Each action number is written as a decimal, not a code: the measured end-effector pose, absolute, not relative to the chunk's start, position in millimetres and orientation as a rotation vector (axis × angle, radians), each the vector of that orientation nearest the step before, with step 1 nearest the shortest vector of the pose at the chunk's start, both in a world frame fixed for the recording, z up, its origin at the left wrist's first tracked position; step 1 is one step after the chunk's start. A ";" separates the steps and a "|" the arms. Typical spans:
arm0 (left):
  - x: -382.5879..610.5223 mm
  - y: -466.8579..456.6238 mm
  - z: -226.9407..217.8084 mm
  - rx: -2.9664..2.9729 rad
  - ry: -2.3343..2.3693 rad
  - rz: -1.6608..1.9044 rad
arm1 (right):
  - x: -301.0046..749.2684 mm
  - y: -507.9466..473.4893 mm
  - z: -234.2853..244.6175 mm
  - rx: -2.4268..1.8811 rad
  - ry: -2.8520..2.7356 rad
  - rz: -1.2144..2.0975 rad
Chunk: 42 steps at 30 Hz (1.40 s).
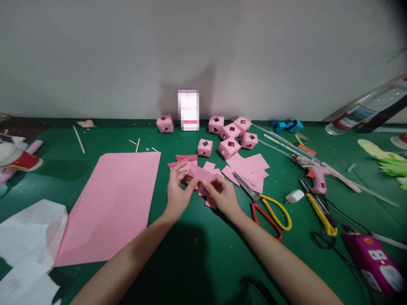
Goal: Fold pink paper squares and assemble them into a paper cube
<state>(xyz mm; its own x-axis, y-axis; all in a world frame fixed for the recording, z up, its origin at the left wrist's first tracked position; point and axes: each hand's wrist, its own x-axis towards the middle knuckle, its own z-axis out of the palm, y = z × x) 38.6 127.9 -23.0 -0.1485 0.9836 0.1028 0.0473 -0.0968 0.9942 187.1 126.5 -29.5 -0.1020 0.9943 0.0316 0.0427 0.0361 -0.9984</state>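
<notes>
My left hand point(178, 190) and my right hand point(222, 195) meet at the middle of the green table point(203, 254). Both pinch the same folded pink paper piece point(199, 173), fingers closed on its edges. More small pink paper squares point(249, 167) lie loose just beyond and to the right of my hands. Several finished pink paper cubes with square holes point(229, 142) sit further back near the wall. A large pink paper sheet point(114, 203) lies flat to the left of my left hand.
Scissors with red and yellow handles point(265, 205) lie right of my right hand. Further right are a pink glue gun point(314, 173), a yellow utility knife point(319, 207), a purple power strip point(372, 258) and glue sticks. White paper point(28, 237) lies at the left edge.
</notes>
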 end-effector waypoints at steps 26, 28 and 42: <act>25.2 140.3 -22.2 0.855 1.051 1.376 | 184.1 120.4 -30.0 -1.265 -1.580 1.232; 25.6 139.7 -22.5 0.887 1.070 1.360 | 184.2 121.1 -29.3 -1.240 -1.558 1.206; 29.5 134.8 -22.2 1.201 1.202 1.207 | 184.2 125.7 -30.3 -1.244 -1.364 1.166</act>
